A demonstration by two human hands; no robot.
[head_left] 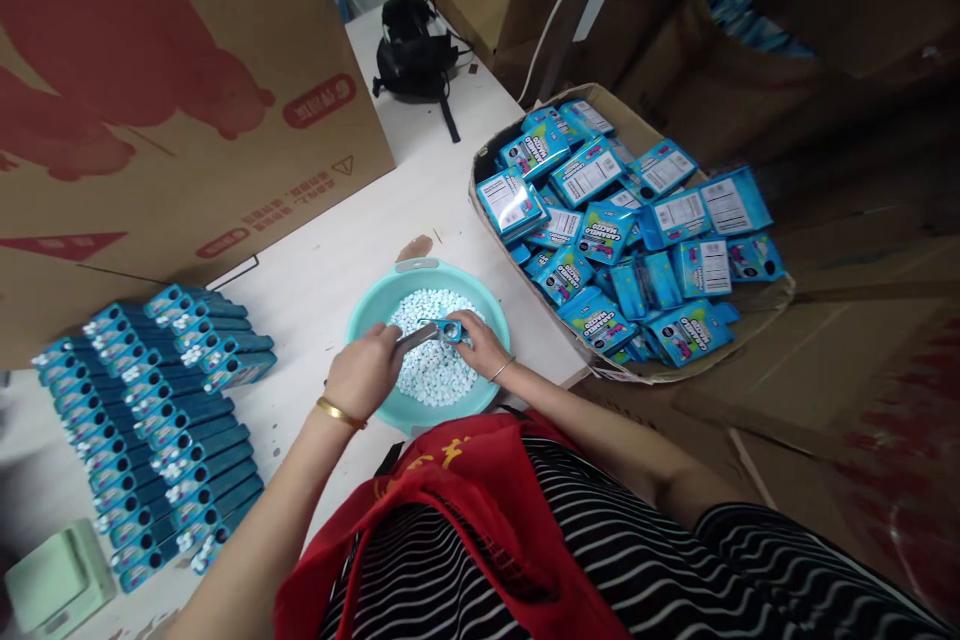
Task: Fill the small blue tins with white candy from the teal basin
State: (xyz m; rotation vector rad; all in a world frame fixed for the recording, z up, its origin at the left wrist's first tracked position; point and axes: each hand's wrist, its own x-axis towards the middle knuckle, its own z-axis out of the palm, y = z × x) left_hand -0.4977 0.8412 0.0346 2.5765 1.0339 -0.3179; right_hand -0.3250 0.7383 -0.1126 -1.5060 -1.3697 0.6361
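Observation:
My left hand (365,370) is closed around the handle of a metal scoop (417,337). The scoop's far end meets the opening of a small blue candy box (448,330). Fingers of my right hand (480,345) grip that box at its right side. Both hands are above a turquoise basin (365,312), which holds many small white candies (439,375). How much is in the scoop or the box is too small to tell.
Left on the white table (311,250) stand rows of blue boxes (202,465) beside a pale green scale (56,575). At right, a cardboard tray (772,315) is heaped with flat blue boxes (604,230). Behind are a large carton (300,40) and a black strapped device (416,50).

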